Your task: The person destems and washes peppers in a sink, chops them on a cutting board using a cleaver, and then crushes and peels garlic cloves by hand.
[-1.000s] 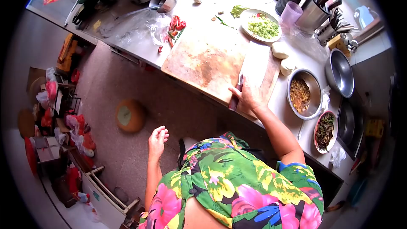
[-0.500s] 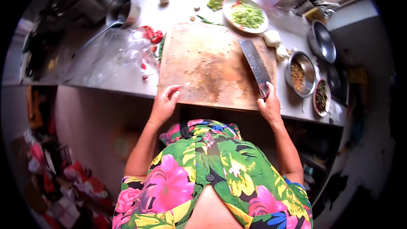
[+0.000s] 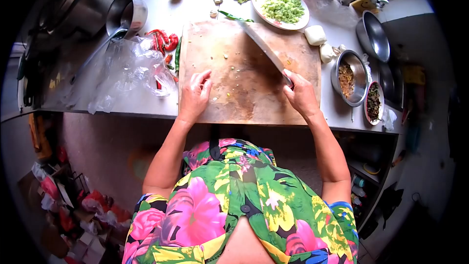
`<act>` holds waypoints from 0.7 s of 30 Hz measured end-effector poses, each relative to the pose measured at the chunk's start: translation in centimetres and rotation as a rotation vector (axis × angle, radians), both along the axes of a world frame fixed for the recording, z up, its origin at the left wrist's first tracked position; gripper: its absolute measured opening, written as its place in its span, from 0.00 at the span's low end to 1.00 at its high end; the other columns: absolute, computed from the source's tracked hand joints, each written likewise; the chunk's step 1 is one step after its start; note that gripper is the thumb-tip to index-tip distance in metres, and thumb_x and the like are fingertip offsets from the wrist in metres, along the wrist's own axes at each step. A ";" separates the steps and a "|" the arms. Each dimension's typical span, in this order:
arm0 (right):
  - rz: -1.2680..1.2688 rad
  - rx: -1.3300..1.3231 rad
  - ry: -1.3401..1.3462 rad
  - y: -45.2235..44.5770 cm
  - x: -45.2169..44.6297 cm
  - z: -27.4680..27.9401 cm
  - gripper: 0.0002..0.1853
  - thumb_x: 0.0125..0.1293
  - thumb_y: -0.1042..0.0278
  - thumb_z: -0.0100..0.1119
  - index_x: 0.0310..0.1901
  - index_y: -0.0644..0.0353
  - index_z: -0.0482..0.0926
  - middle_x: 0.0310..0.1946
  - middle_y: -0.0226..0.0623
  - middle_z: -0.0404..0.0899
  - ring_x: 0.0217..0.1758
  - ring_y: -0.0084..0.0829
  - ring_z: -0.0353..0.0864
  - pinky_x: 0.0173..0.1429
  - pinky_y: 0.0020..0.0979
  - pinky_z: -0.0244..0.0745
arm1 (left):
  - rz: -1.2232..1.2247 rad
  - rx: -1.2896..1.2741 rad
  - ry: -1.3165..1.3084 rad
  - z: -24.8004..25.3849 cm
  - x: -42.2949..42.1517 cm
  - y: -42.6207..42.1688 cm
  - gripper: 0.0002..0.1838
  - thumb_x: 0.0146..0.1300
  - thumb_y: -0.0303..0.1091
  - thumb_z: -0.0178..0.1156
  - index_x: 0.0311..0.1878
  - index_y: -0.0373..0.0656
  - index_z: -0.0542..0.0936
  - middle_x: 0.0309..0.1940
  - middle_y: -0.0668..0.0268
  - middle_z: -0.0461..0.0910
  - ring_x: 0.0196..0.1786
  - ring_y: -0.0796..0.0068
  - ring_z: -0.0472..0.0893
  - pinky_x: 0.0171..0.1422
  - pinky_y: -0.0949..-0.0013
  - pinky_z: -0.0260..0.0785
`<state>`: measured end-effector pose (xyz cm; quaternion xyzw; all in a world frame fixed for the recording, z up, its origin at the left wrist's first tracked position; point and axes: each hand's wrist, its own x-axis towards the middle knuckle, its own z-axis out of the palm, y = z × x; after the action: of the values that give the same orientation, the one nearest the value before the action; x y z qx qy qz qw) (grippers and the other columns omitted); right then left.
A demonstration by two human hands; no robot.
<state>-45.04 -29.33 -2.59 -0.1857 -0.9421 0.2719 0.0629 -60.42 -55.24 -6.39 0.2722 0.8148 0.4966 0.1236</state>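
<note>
My right hand (image 3: 302, 97) is closed round the handle of a cleaver (image 3: 266, 46). Its broad blade slants up and left over the wooden cutting board (image 3: 205, 41), seen nearly edge-on with its tip close to the board's far edge. At the board's left side is my left hand (image 3: 194, 99), fingers loosely bent, thumb apart, nothing visible in them. Small green and pale scraps and damp brown stains lie on the board. Just beyond it, a green chili (image 3: 235, 16) and a white plate (image 3: 304, 21) of shredded green vegetable (image 3: 284, 8) with red bits stand on the counter.
Left of the board lie red chilies (image 3: 170, 42) and clear plastic bags (image 3: 124, 71), with a metal pot (image 3: 139, 12) behind. On the right are peeled white pieces (image 3: 315, 34), a steel bowl (image 3: 360, 100) with brown chopped food, and a small bowl (image 3: 381, 93) of dark chopped food.
Both hands have moved farther forward over the board. The cleaver has swung leftward and turned, so its face no longer shows broadly. The view has shifted slightly.
</note>
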 end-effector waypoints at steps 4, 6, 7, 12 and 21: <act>0.180 -0.180 -0.002 -2.0 1.3 0.8 0.19 0.52 0.75 0.57 0.49 0.61 0.76 0.27 0.43 0.75 0.29 0.37 0.76 0.37 0.32 0.72 | 0.089 -0.076 0.058 -0.5 -0.9 -0.3 0.15 0.58 0.23 0.52 0.49 0.35 0.75 0.42 0.54 0.75 0.43 0.60 0.77 0.49 0.65 0.69; 0.230 -0.235 0.020 -3.1 2.0 1.9 0.13 0.55 0.74 0.57 0.43 0.63 0.77 0.24 0.40 0.74 0.23 0.31 0.74 0.30 0.30 0.70 | 0.111 -0.079 0.147 -1.0 -1.0 -0.2 0.15 0.58 0.23 0.52 0.49 0.35 0.75 0.43 0.54 0.75 0.45 0.59 0.76 0.52 0.64 0.68; 0.232 -0.246 0.019 -3.5 2.8 2.0 0.13 0.55 0.74 0.57 0.43 0.63 0.77 0.24 0.40 0.74 0.23 0.31 0.74 0.30 0.30 0.70 | 0.127 -0.077 0.238 -1.1 -1.1 -0.1 0.15 0.58 0.22 0.51 0.50 0.35 0.75 0.43 0.54 0.75 0.47 0.57 0.75 0.54 0.63 0.67; -0.425 -1.142 -0.134 -2.5 7.8 1.2 0.10 0.62 0.66 0.54 0.26 0.61 0.71 0.15 0.33 0.72 0.15 0.22 0.71 0.20 0.23 0.66 | 0.070 -0.117 0.329 -2.7 -1.4 1.3 0.22 0.60 0.29 0.50 0.58 0.30 0.67 0.55 0.47 0.68 0.59 0.50 0.67 0.65 0.59 0.57; -0.437 -1.484 -0.217 -6.9 6.4 -3.6 0.08 0.63 0.68 0.55 0.31 0.62 0.72 0.21 0.33 0.74 0.20 0.24 0.75 0.24 0.25 0.74 | 0.004 -0.326 0.471 -4.8 -0.5 4.2 0.31 0.63 0.40 0.50 0.64 0.31 0.59 0.63 0.46 0.59 0.69 0.49 0.54 0.73 0.52 0.41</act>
<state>-38.65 -36.25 -6.15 -0.3862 -0.4569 0.7926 -0.1183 -60.90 -51.08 -11.16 0.3552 0.8908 0.2822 -0.0279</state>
